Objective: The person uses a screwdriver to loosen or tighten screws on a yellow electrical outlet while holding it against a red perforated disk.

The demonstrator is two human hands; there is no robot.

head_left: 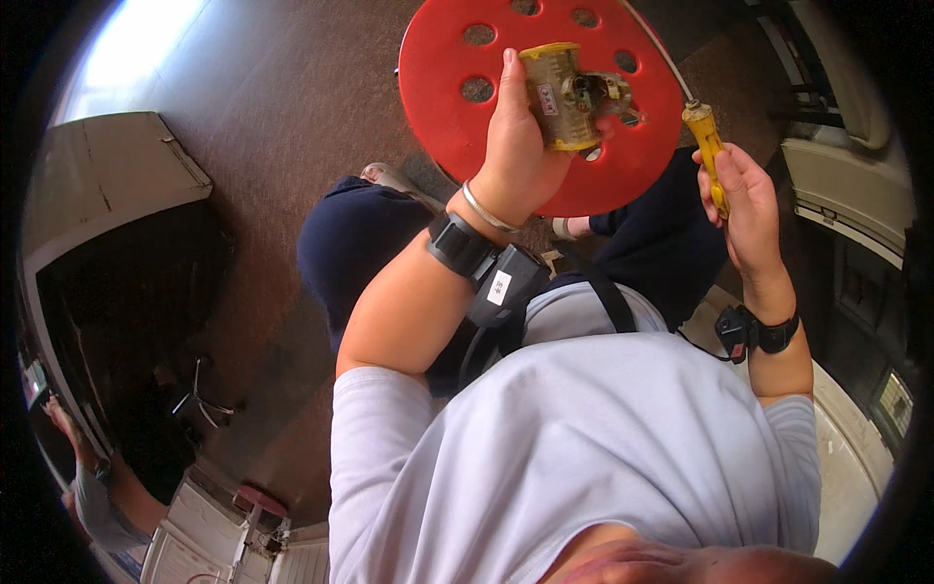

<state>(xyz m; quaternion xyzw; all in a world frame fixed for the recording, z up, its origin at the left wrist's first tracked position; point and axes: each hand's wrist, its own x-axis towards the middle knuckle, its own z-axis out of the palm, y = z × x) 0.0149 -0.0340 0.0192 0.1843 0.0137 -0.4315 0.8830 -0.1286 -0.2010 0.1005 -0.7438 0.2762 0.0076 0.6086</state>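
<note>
In my left hand (525, 146) is a short, drum-shaped part (562, 97) with a clear brownish body, yellow rims and a small white label. A small mechanism juts from its right side, too blurred to make out in detail. My left thumb lies along its left edge, and the other fingers are hidden beneath it. My right hand (747, 200) grips a screwdriver (708, 146) by its yellow handle. The long thin shaft points up and left, passing over the right edge of a round red stool top (443, 88). Its tip is out of view, and the shaft is apart from the drum-shaped part.
The red stool top, pierced with several round holes, is between my knees under the drum-shaped part. Pale panelled units stand at the left (117, 175) and right (846, 185). Another person's arm (126, 492) shows at the lower left, near a second red stool (263, 499).
</note>
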